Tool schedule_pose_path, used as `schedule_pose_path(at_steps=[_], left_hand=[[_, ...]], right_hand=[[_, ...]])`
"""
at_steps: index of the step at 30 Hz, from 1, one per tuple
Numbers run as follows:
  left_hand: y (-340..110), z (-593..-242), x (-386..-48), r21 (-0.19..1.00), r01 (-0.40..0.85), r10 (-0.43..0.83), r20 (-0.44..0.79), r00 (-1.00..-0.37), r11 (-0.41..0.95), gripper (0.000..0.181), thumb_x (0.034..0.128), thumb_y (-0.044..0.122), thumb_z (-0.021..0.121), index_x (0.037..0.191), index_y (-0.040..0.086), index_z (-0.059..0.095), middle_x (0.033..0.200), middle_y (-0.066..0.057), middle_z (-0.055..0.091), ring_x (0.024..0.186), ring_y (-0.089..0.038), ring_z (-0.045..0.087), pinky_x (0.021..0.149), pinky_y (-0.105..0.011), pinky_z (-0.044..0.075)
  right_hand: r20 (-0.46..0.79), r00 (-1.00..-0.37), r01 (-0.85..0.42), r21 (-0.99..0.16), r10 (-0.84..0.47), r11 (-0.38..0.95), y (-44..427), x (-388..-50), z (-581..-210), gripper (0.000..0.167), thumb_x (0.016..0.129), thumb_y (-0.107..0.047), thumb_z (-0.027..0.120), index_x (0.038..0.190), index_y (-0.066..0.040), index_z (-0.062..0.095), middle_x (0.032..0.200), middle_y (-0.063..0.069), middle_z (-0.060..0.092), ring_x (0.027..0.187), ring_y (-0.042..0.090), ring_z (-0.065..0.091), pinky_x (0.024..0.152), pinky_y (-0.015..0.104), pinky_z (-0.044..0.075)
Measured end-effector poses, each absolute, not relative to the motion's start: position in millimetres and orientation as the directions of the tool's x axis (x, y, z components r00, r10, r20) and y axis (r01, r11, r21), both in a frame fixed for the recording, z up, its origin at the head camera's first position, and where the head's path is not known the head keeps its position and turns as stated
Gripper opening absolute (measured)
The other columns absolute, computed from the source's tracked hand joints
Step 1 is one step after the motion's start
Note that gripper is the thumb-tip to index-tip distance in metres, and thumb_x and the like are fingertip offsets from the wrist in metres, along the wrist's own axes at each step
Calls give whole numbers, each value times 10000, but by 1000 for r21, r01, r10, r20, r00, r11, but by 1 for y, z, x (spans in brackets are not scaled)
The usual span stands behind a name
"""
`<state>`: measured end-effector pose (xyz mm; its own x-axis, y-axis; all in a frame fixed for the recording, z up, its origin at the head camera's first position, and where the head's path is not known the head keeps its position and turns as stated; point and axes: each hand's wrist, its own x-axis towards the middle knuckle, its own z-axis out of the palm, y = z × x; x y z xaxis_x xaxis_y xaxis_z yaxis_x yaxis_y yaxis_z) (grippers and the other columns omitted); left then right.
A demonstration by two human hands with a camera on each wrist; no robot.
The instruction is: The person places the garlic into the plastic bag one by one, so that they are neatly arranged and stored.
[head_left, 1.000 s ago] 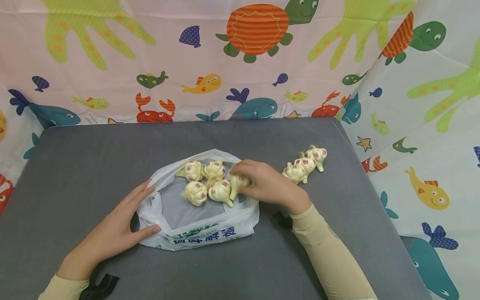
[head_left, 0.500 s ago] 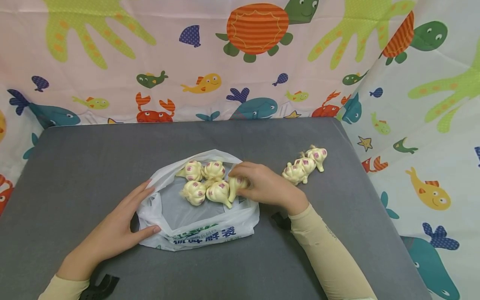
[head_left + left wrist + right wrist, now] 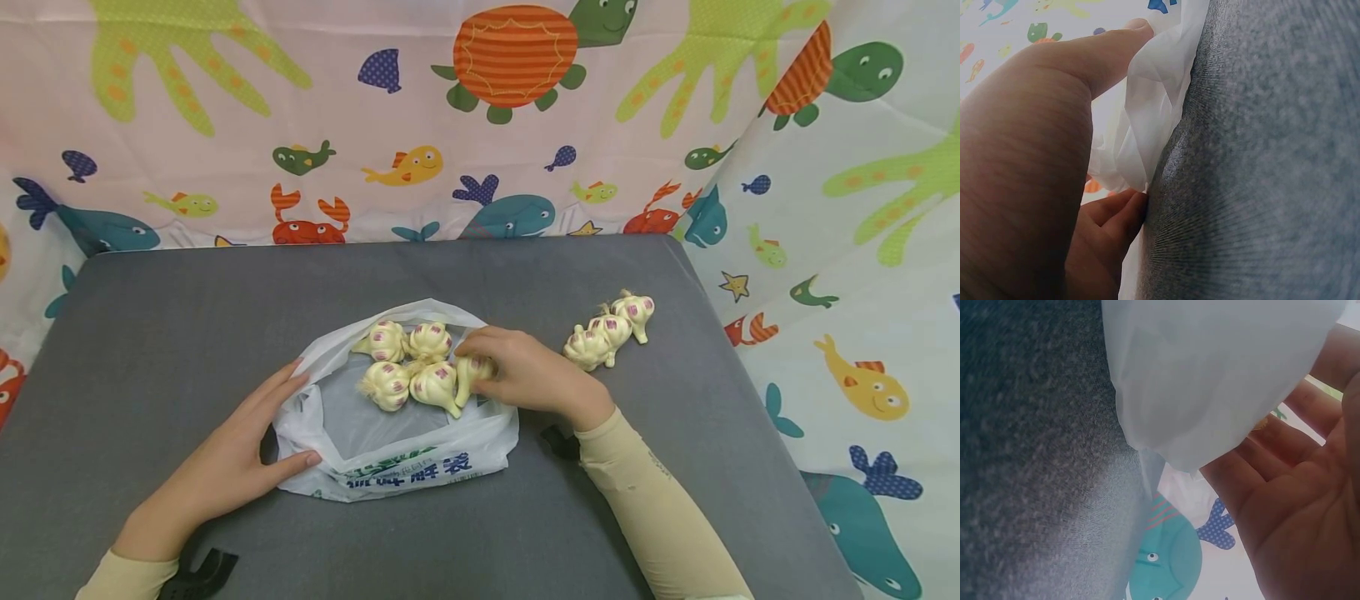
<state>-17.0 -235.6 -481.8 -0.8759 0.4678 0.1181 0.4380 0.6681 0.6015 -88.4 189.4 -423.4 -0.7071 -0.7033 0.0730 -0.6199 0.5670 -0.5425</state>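
Observation:
A white plastic bag (image 3: 322,479) with green and blue print lies open on the grey surface, several garlic bulbs (image 3: 433,385) inside its mouth. My left hand (image 3: 225,458) rests at the bag's left side, fingers and thumb spread; in the left wrist view that hand (image 3: 1107,231) touches the plastic (image 3: 1154,81). My right hand (image 3: 532,375) reaches over the bag's right edge and holds the rightmost bulb (image 3: 469,373), its fingertips partly hidden. In the right wrist view the bag (image 3: 1210,375) covers most of what the right hand (image 3: 1304,494) holds.
A short row of garlic bulbs (image 3: 609,332) lies right of the bag, beyond the right hand. The grey table (image 3: 187,308) ends at a cloth (image 3: 337,108) printed with sea animals, which also hangs along the right side.
The right hand and the bulb it holds have shifted slightly left, and the neighbouring lower bulbs have slid a little left too. The left hand stays where it was.

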Motion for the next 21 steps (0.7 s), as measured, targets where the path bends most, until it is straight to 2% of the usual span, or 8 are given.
schedule_pose_path(at_steps=[6,14,19,21], left_hand=[[-236,-481,-18,602,430,465,109,-879,673,1119,846,388,972,1738,269,307,1812,10,210,1594,-309,313,1169,-101,113],[-238,-482,-18,598,420,473,76,-878,683,1096,877,429,941,1744,277,286,1817,5,189,1600,-339,303,1274,-343,234],[-238,-481,-18,604,410,469,66,-881,684,1095,882,433,936,1745,279,281,1818,2,185,1602,-353,296,1270,-523,289],[-237,-480,-18,606,404,465,63,-883,685,1093,880,433,937,1744,280,284,1817,6,187,1603,-350,296,1264,-539,294]], right_hand=[[65,-694,-622,-557,-717,551,189,-89,-422,403,967,-94,830,1354,-48,724,1349,48,684,1108,165,651,969,384,566],[58,-697,-619,-551,-715,560,188,-89,-422,405,966,-96,836,1354,-52,726,1348,47,687,1126,162,652,984,386,566],[52,-697,-616,-555,-715,559,188,-89,-421,411,971,-94,828,1365,-48,721,1358,56,683,1116,165,647,983,384,563],[53,-696,-617,-554,-716,559,188,-89,-421,412,972,-93,827,1367,-46,719,1357,56,682,1113,165,645,983,383,562]])
